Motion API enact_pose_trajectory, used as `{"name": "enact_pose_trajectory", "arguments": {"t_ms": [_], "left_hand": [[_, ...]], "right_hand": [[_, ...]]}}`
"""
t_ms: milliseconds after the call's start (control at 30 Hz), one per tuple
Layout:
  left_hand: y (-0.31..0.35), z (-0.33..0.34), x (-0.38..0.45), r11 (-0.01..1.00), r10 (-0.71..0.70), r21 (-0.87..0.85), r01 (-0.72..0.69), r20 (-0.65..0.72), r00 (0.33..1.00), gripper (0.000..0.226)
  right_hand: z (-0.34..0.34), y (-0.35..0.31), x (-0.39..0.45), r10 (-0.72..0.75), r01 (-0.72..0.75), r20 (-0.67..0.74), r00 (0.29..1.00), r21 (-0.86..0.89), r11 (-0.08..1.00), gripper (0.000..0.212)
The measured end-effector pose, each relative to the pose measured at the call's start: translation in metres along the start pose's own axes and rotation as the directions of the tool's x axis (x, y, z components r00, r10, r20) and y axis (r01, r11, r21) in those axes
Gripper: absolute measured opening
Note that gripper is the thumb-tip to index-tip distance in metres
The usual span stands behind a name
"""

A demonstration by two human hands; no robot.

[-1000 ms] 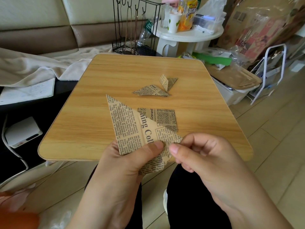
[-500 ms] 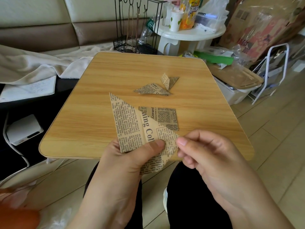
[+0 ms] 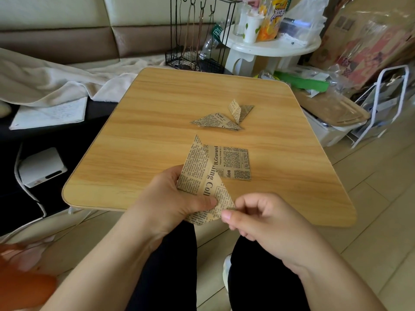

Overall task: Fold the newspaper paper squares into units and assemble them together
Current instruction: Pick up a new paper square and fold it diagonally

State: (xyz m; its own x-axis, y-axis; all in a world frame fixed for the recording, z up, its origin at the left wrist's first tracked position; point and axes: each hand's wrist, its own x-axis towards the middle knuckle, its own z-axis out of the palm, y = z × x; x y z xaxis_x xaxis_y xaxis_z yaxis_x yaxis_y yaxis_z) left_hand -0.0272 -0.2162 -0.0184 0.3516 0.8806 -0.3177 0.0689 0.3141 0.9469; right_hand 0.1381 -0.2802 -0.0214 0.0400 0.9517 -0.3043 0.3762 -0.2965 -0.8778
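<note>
In the lower middle of the frame, the left hand holds a folded piece of newspaper over the near edge of the wooden table. The thumb presses on the front of the paper and the other fingers are curled behind it. The piece is a long triangle, and its sharp tip points up toward the centre of the frame. The right hand is just to the right of it; its fingers are curled and the thumb and the first finger pinch the lower right corner of the same paper.

Behind the held piece, a flat newspaper square lies on the table, partly covered by the triangle. Higher up, right of the centre, two folded units lie on the table and touch each other. In the upper right stands a white round side table with cups and packets on it.
</note>
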Motion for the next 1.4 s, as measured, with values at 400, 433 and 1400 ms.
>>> {"name": "enact_pose_trajectory", "arguments": {"t_ms": [400, 433, 1400], "left_hand": [[-0.013, -0.018, 0.042, 0.97, -0.036, 0.243, 0.028, 0.028, 0.999, 0.044], [-0.015, -0.019, 0.047, 0.959, -0.033, 0.284, 0.025, 0.026, 0.999, 0.043], [-0.109, 0.001, 0.032, 0.358, 0.713, 0.827, -0.432, 0.056, 0.699, 0.025]], "right_hand": [[0.011, 0.012, 0.039, 0.06, -0.063, -0.041, 0.997, -0.087, 0.994, 0.027], [0.011, 0.014, 0.043, 0.063, -0.069, -0.052, 0.997, -0.115, 0.991, 0.027], [0.036, 0.055, 0.076, -0.483, 0.294, -0.222, 0.847, -0.563, 0.773, 0.003]]}}
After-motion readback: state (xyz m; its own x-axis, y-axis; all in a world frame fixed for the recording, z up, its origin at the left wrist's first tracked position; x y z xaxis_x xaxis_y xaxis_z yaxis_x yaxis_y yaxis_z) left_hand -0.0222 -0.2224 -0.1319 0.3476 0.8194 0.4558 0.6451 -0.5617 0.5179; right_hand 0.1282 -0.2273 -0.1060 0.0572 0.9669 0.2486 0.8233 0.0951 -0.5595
